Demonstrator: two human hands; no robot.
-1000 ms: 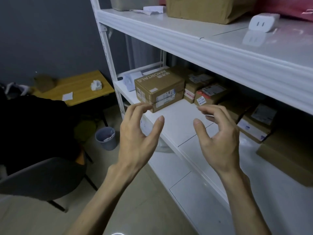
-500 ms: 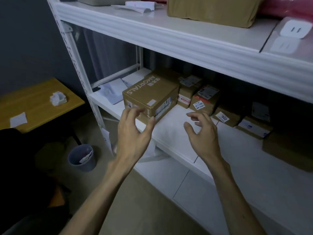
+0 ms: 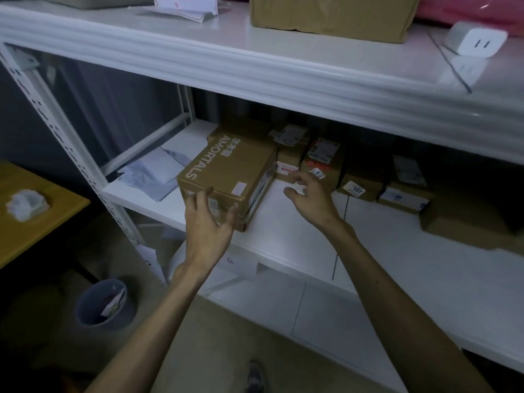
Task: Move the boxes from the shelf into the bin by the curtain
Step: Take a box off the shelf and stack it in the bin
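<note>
A brown cardboard box printed AMORTALS (image 3: pixel 235 168) stands on the white middle shelf (image 3: pixel 286 231), near its left end. My left hand (image 3: pixel 208 222) is at the box's near corner, fingers spread and touching its front face. My right hand (image 3: pixel 310 195) hovers over the shelf just right of the box, fingers loosely curled and holding nothing. Several smaller labelled boxes (image 3: pixel 323 160) sit in a row behind it, further back on the shelf. The curtain (image 3: pixel 119 109) hangs dark behind the shelf's left end. No bin by the curtain is in view.
The upper shelf (image 3: pixel 283 69) overhangs the boxes and carries a large carton (image 3: pixel 331 17), papers and a white plug (image 3: pixel 476 38). A grey bag (image 3: pixel 153 171) lies left of the box. A yellow table (image 3: pixel 34 211) and a small wastebasket (image 3: pixel 103 306) stand at the left.
Both hands have reached forward to the shelf. The left hand has come onto the AMORTALS box's near corner and the right hand has moved in beside its right side.
</note>
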